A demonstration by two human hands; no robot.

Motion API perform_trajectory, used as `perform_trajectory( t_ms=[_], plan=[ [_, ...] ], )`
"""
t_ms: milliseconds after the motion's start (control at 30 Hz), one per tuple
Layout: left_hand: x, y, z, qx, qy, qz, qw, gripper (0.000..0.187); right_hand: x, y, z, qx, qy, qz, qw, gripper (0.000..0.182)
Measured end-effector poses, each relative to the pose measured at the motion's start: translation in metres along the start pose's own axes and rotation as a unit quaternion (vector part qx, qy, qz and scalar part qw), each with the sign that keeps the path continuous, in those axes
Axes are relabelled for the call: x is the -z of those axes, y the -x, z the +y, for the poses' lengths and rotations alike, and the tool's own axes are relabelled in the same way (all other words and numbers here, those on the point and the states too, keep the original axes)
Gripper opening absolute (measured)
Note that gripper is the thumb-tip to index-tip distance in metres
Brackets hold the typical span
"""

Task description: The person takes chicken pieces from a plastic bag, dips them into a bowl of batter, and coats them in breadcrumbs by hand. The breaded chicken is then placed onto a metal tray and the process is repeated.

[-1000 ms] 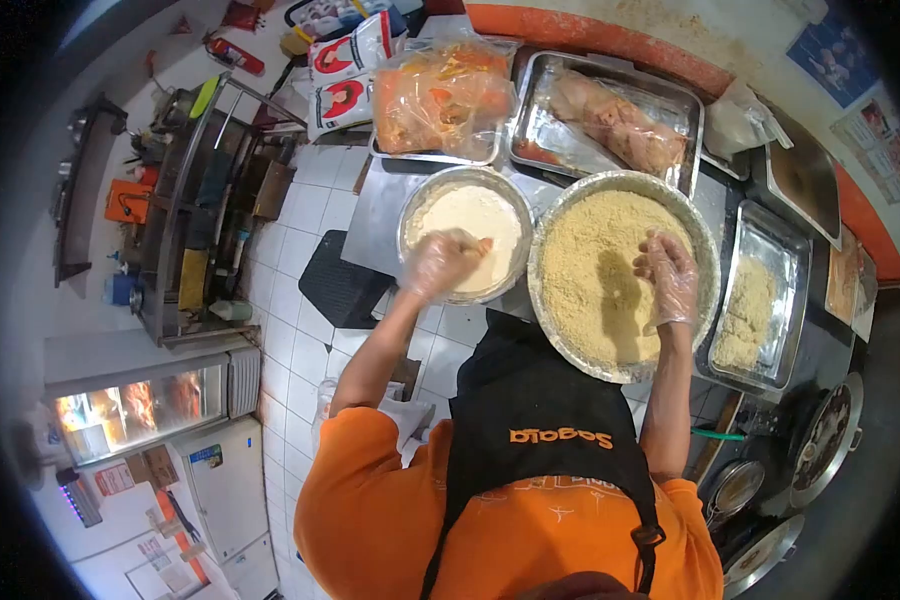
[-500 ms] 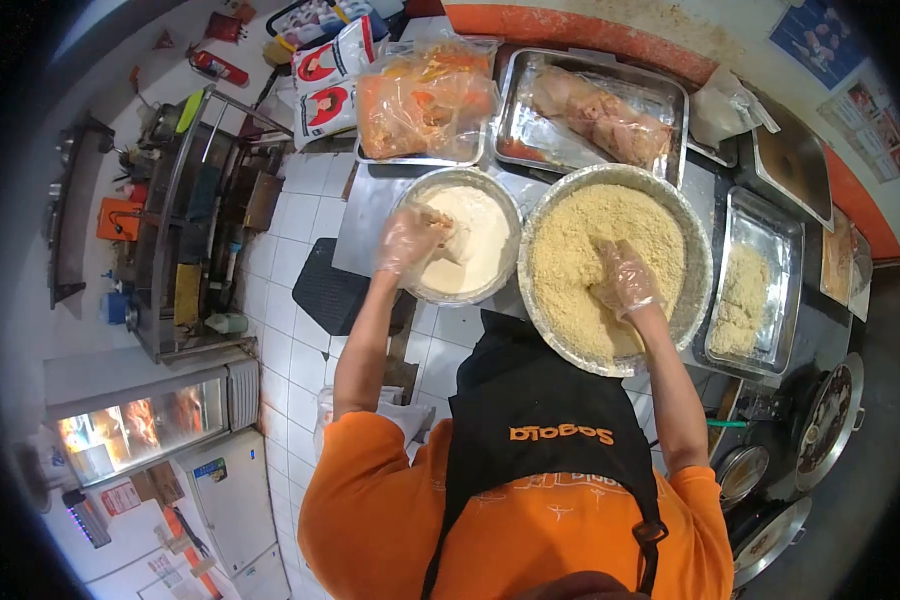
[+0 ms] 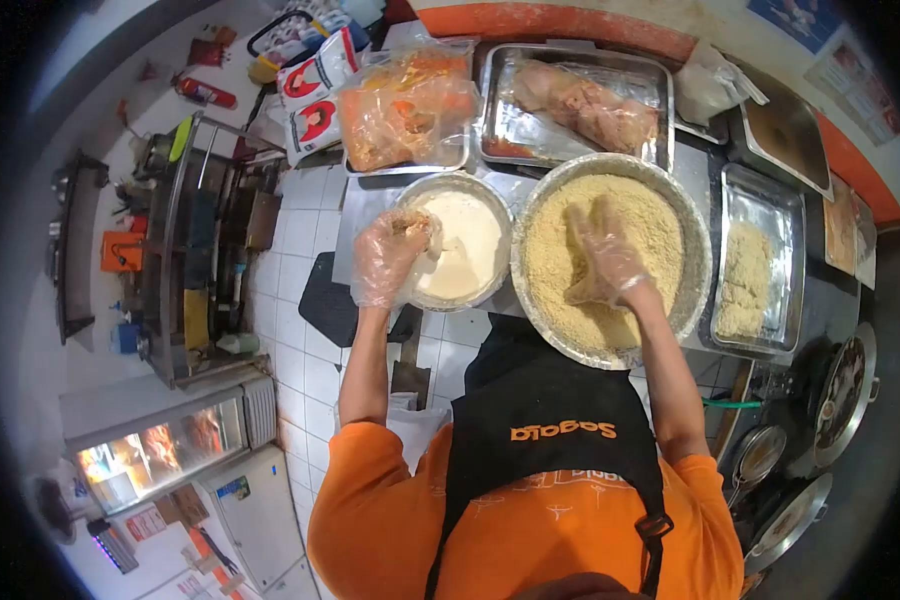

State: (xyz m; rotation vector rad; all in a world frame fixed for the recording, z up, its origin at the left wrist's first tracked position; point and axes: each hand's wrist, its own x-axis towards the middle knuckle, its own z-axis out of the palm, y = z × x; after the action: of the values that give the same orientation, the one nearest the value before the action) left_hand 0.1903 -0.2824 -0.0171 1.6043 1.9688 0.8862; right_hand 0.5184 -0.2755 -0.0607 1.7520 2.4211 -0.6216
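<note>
My left hand (image 3: 384, 258), in a clear plastic glove, is over the left rim of a metal bowl of pale, creamy batter (image 3: 470, 250). Its fingers are curled closed, smeared with batter; what they hold, if anything, I cannot make out. My right hand (image 3: 610, 258), also gloved, rests in a larger metal bowl (image 3: 698, 270) filled with yellowish breadcrumbs (image 3: 650, 210). Its fingers are stretched and apart on the crumbs, with the tips partly sunk in them.
Behind the bowls are a tray with a plastic bag of orange-coloured food (image 3: 410, 110) and a tray of raw-looking meat (image 3: 590, 105). At right stands a tray (image 3: 785, 240) with crumb-coated pieces (image 3: 745, 285). Wide pans (image 3: 842, 400) are further right.
My left hand has drawn back from above the batter to the bowl's left rim. My right hand has shifted left and its fingers have straightened over the crumbs.
</note>
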Motion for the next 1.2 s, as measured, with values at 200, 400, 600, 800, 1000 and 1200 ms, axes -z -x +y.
perform_trajectory(
  t_ms=[200, 400, 600, 800, 1000, 1200],
  plan=[
    [-0.025, 0.009, 0.045, -0.029, 0.172, -0.052, 0.983, 0.026, -0.079, -0.007, 0.034, 0.010, 0.021, 0.098, 0.995, 0.053],
    [-0.102, 0.028, 0.118, -0.062, 0.306, -0.072, 0.947, 0.017, -0.022, 0.052, 0.065, 0.024, -0.164, 0.160, 0.973, 0.046],
    [-0.187, 0.036, 0.077, -0.149, -0.104, -0.175, 0.968, 0.029, -0.067, 0.042, 0.075, -0.275, -0.109, 0.059, 0.953, 0.040],
    [-0.170, 0.030, 0.061, -0.235, -0.150, -0.098, 0.955, 0.033, -0.022, 0.055, 0.045, -0.214, -0.180, 0.067, 0.958, 0.041],
    [-0.181, 0.039, 0.041, -0.311, -0.137, -0.053, 0.939, 0.044, -0.039, 0.046, 0.042, -0.161, -0.272, 0.131, 0.940, 0.045],
    [-0.194, 0.047, 0.037, -0.394, -0.062, 0.002, 0.917, 0.050, -0.051, 0.040, 0.036, -0.169, -0.221, 0.082, 0.957, 0.032]
  ],
)
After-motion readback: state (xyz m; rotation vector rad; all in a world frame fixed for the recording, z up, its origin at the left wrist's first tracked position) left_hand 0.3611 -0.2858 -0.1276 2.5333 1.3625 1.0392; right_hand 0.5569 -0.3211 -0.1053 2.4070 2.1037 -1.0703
